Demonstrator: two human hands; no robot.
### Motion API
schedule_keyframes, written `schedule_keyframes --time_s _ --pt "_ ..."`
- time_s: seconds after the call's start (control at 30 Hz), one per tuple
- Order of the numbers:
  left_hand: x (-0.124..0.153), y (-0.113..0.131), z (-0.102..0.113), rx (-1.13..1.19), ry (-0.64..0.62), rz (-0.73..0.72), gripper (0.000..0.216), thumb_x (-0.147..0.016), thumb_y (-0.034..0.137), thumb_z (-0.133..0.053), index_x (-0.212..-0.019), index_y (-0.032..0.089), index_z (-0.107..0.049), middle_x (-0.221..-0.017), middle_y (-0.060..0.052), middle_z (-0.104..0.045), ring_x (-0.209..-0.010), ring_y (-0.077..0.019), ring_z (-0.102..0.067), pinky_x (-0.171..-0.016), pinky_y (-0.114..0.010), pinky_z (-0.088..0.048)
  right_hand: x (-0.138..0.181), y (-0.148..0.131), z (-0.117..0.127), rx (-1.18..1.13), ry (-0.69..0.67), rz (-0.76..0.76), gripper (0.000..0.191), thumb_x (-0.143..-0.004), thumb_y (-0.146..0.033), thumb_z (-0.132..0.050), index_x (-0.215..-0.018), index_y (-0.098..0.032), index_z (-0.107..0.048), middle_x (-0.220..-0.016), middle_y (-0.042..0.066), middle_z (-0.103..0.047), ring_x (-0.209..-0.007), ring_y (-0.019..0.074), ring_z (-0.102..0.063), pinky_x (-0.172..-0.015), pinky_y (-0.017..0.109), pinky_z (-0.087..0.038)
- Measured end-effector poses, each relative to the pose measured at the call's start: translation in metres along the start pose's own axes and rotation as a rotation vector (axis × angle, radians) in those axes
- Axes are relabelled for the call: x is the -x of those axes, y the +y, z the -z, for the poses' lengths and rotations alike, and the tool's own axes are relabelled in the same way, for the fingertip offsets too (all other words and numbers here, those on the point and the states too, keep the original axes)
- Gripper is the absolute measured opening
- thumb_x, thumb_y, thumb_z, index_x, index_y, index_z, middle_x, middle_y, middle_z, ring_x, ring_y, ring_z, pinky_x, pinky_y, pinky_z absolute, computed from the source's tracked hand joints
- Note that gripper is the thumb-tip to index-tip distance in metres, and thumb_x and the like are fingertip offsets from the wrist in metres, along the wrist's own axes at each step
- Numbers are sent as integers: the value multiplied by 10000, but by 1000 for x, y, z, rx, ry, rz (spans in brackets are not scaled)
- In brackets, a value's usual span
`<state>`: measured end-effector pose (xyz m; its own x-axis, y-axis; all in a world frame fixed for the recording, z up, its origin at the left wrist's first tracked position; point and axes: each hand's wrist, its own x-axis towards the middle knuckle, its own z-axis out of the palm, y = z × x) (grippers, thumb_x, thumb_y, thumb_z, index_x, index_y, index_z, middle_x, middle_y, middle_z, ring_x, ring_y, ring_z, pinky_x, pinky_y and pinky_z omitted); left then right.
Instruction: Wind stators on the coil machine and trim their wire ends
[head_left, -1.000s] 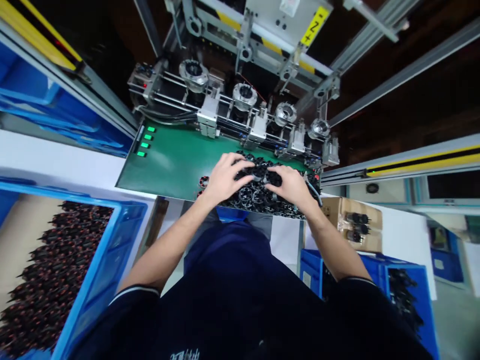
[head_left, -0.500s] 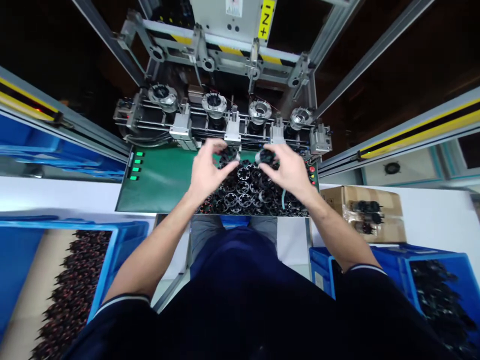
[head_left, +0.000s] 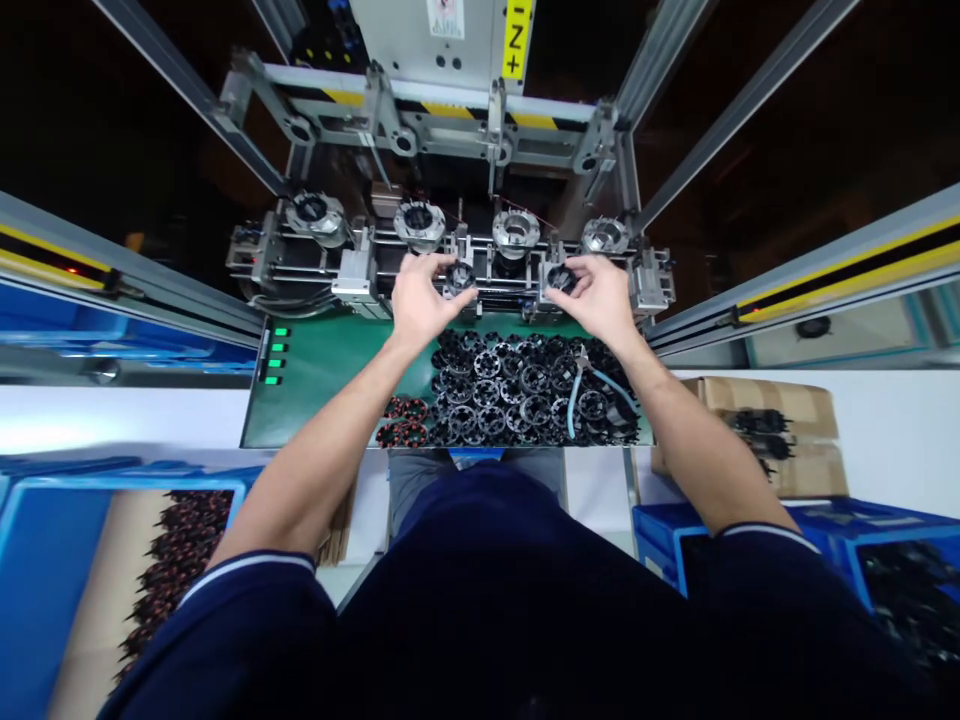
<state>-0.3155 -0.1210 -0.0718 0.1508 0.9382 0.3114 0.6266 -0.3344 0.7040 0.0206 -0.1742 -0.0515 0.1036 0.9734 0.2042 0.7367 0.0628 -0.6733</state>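
Note:
My left hand pinches a round black stator core between thumb and fingers, just in front of the machine's rail. My right hand grips another black stator core at the same height. Behind them stands a row of round metal holders. The far left holder and the one beside it have black cores in them. The third holder and the right one show open centres. Many loose black cores lie below my hands.
Pliers with light blue handles rest on the cores. Several copper-wound stators lie left of them on the green tabletop. Blue bins of parts stand at both sides, with a cardboard box at right. Yellow-edged bars flank the machine.
Both hands have moved away from my body with their black cores, from over the pile up to the machine's rail. The pliers and the copper-wound stators have come into clear view.

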Motion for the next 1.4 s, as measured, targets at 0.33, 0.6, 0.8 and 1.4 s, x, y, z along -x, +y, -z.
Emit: schedule_keyframes --time_s 0.33,0.6,0.8,1.4 --pt "56 85 47 570 -91 59 696 -1067 802 -713 -1569 361 -516 -1399 -81 -790 -1237 -260 -856 -1066 -452 -733 72 -100 46 -564 -247 -79 861 -919 -924 -731 -1561 -378 -554 -1279 70 -777 -1103 293 -843 -953 493 -739" --pt "104 147 125 656 -361 146 426 -1236 649 -416 -1485 373 -624 -1403 -46 -779 -1355 -303 -826 -986 -497 -763 131 -170 95 -664 -264 -75 761 -864 -955 -795 -1317 -369 -623 -1208 63 -741 -977 263 -752 -782 441 -704" --pt "128 165 147 866 -452 249 351 -1083 627 -760 -1241 314 -740 -1285 -43 -802 -1114 -229 -837 -791 -329 -738 157 -180 101 -890 -405 -77 887 -784 -759 -974 -1498 -395 -594 -1420 70 -743 -707 143 -645 -534 338 -564" --pt "122 172 129 1220 -435 433 511 -755 625 -1123 -1120 312 -948 -1005 -12 -726 -807 -98 -629 -612 -164 -535 165 -169 84 -873 -302 -70 618 -991 -718 -899 -1465 -418 -640 -1443 39 -737 -864 173 -759 -666 334 -687"
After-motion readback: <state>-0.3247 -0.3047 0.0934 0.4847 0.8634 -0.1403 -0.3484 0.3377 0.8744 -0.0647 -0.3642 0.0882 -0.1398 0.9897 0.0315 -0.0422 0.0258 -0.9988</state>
